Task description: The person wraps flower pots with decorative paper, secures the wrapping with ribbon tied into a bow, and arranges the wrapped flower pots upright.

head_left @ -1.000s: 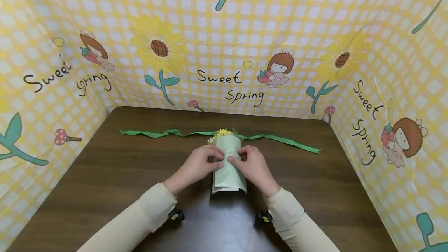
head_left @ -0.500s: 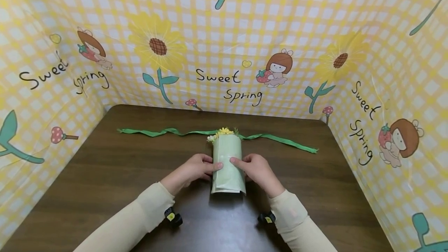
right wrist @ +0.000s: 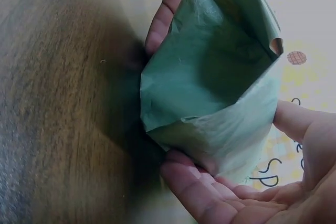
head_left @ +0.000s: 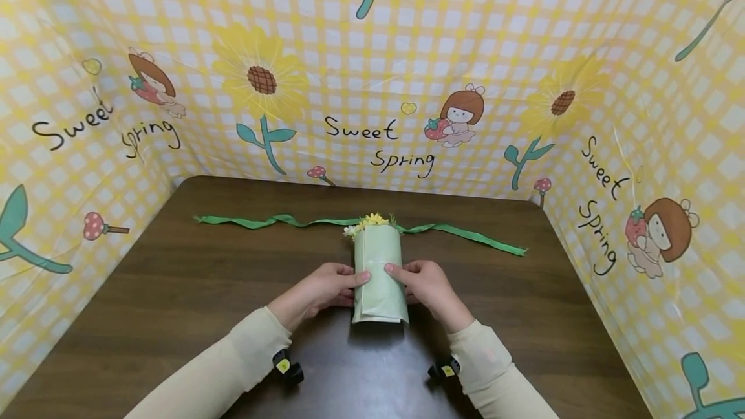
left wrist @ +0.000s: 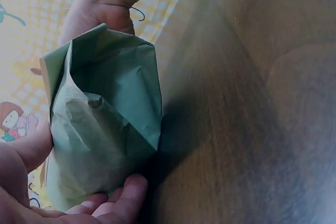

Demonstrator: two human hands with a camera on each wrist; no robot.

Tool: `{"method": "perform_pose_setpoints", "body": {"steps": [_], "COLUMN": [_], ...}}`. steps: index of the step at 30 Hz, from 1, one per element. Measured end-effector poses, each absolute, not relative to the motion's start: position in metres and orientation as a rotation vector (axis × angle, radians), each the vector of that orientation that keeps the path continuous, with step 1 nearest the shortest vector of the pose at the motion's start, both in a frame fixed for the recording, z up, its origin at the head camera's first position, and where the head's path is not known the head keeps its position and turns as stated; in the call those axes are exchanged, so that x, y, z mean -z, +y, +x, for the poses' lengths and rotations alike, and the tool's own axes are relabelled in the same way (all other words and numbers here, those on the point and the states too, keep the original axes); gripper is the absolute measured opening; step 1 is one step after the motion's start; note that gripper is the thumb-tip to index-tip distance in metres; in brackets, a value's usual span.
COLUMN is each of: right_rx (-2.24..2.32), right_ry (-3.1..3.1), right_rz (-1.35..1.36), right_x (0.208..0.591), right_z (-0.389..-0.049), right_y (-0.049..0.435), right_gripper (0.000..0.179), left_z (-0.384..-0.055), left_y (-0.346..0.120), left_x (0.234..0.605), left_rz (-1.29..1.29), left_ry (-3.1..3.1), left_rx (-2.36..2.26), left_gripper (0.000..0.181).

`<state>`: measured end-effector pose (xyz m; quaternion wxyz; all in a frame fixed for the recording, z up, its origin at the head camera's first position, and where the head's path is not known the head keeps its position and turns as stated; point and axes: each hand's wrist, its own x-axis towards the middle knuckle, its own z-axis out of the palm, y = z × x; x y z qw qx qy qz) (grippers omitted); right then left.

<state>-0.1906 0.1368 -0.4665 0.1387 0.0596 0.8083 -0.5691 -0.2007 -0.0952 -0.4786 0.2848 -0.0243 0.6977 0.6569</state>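
Observation:
A bouquet wrapped in pale green paper (head_left: 381, 296) lies in the middle of the dark wooden table, its yellow and white flowers (head_left: 374, 219) peeking out at the far end. My left hand (head_left: 328, 286) grips the wrap from the left, thumb on top and fingers curled under its side. From the right, my right hand (head_left: 429, 286) holds it the same way, thumb on top. Both wrist views look into the wrap's open near end, a folded hollow of green paper (left wrist: 123, 72). A green ribbon (head_left: 477, 235) stretches crosswise on the table, its middle hidden behind the bouquet's flower end.
The brown table (head_left: 204, 315) has its far edge against a yellow checked cloth (head_left: 349, 70) printed with flowers and girls. That cloth also rises on the left and right. A black wrist camera (head_left: 288, 367) sits below the left cuff.
Both hands have slid down the wrap toward its near end and now hold it lower, fingers reaching under the sides. The bouquet and ribbon stay nearly in place.

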Motion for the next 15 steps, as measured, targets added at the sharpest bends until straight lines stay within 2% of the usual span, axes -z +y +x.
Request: {"method": "perform_pose_setpoints", "body": {"steps": [15], "right_rx": [1.472], "right_ry": [2.518], "right_rz": [0.082], "right_x": [0.46], "right_z": [-0.174], "right_y": [0.128], "right_gripper": [0.064], "left_z": [-0.193], "left_y": [-0.089], "left_x": [0.475], "left_rz": [-0.056], "left_ry": [1.924], "left_rx": [-1.796], "left_gripper": [0.057]}}
